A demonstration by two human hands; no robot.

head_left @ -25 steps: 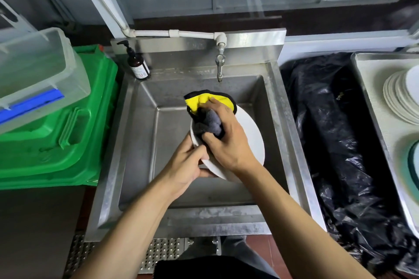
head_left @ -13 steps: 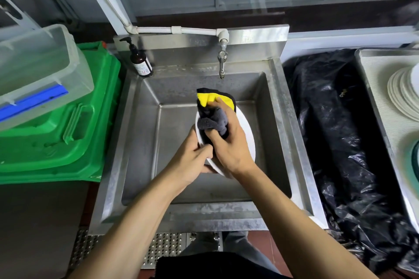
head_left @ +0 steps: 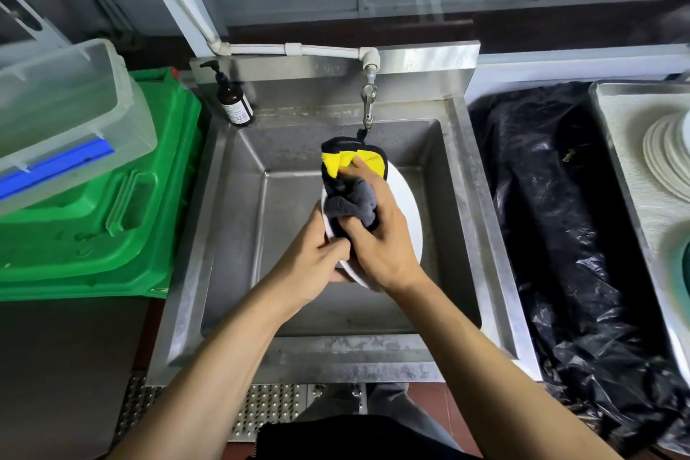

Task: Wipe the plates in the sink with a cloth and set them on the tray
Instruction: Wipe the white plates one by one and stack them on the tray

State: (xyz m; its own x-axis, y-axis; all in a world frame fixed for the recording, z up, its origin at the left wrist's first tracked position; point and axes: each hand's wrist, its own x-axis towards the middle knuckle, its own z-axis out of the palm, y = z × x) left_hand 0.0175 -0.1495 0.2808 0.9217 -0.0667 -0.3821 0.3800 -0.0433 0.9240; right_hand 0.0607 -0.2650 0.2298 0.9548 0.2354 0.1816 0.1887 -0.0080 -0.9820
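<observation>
Right hand (head_left: 381, 239) has dragged the bunched grey-and-yellow cloth (head_left: 349, 194) further up the tilted round white plate (head_left: 407, 213), centre frame; left hand (head_left: 317, 265) stays clamped on its lower rim. Wiping continues.

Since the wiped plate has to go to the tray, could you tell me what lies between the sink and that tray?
In the head view, a crumpled black plastic bag fills the stretch between the sink and the tray.

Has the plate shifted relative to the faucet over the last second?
Yes. The plate has turned more edge-on and sits more directly below the faucet, its right rim drawn in leftward.
</observation>
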